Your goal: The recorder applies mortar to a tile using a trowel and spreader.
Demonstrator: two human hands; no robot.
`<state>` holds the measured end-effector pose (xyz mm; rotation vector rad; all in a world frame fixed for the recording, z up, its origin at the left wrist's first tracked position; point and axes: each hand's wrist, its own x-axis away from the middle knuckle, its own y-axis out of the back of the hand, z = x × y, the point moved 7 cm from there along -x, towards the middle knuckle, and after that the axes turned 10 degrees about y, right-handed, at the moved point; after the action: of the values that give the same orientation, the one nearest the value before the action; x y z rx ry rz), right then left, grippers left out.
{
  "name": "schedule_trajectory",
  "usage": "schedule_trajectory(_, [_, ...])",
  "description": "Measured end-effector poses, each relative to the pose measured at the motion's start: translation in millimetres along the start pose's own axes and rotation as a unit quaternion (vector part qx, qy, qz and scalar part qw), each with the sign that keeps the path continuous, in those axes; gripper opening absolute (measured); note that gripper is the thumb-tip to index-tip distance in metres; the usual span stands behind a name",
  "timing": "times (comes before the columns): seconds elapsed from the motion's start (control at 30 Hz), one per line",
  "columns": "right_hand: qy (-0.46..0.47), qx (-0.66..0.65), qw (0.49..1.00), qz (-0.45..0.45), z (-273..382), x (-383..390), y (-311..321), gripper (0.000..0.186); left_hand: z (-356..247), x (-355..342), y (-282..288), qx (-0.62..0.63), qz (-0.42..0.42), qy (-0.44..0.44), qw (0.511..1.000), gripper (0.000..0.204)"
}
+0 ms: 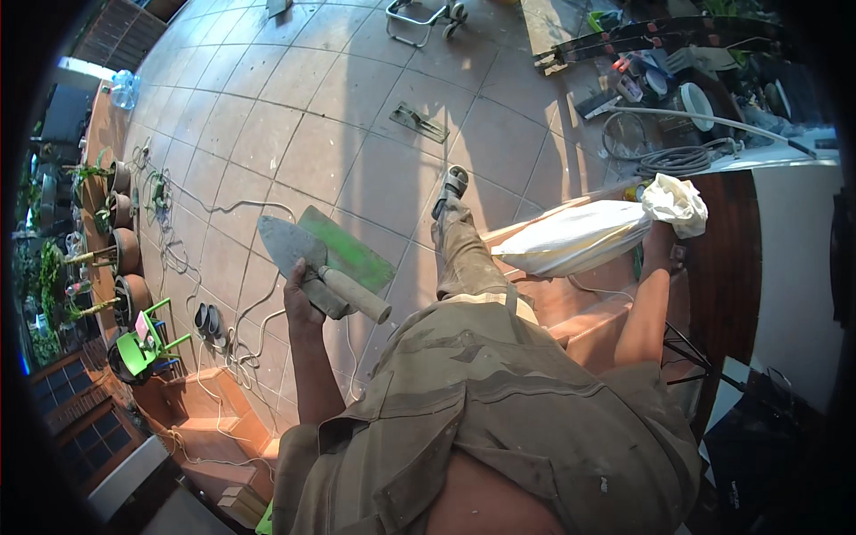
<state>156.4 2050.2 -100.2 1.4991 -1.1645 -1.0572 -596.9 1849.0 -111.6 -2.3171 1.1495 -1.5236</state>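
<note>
My left hand (303,301) is closed around a pointed trowel (287,245) with a grey blade and a pale round handle. Held together with it is a flat rectangular plastering trowel (352,250) with a green-smeared face, partly behind the pointed one. On the right, my right hand (660,239) grips a long white sack (580,239) just under its bunched top. The sack hangs slanting beside my right leg, above tiled steps (580,308). Most of the right hand's fingers are hidden by the sack's gathered cloth.
My sandalled foot (452,185) is on the tiled floor. Ahead lie a notched-looking flat tool (419,122) and a folding trolley (423,22). Cables (254,207) trail at left near slippers (209,323), a green chair (138,352) and potted plants (120,209). A coiled hose (673,160) lies at right.
</note>
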Motion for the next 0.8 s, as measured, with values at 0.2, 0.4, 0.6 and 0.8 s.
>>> schedule_trajectory(0.2, [-0.169, -0.383, 0.903, -0.095, 106.5, -130.5, -88.9, 0.047, -40.0, -118.3, -24.8, 0.013, -0.056, 0.036, 0.998, 0.043])
schedule_trajectory(0.4, [-0.209, -0.461, 0.858, -0.092, 186.6, -265.5, -121.6, 0.054, -107.3, -202.4, -158.1, -0.059, -0.039, 0.054, 0.996, 0.042])
schedule_trajectory(0.6, [-0.176, -0.511, 0.836, -0.096, 182.1, -422.3, -101.3, 0.043, -166.4, -294.5, -234.3, -0.078, 0.012, 0.094, 0.992, 0.042])
schedule_trajectory(0.8, [-0.171, -0.422, 0.887, -0.072, 181.2, -549.9, -148.5, 0.043, -195.4, -421.9, -318.1, -0.207, 0.032, 0.116, 0.971, 0.043])
